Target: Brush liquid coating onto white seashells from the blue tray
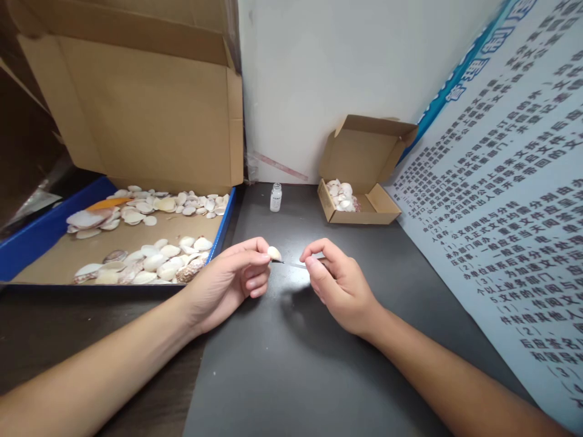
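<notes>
My left hand (237, 273) pinches a small whitish seashell (274, 253) between thumb and fingertips, above the dark tabletop. Facing it, my right hand (339, 282) has thumb and forefinger closed on a thin, pale stick with a dark tip (291, 263). The tip points left and lies close under the shell; whether it touches, I cannot tell. Behind both hands a small clear bottle (276, 199) with a white label stands upright, its neck uncapped.
On the left, a blue-edged cardboard box (182, 235) with its lid raised holds several rows of shells (159, 261). A smaller open carton (364, 215) at the back right contains more shells (342, 195). A printed sheet (514, 212) leans along the right side.
</notes>
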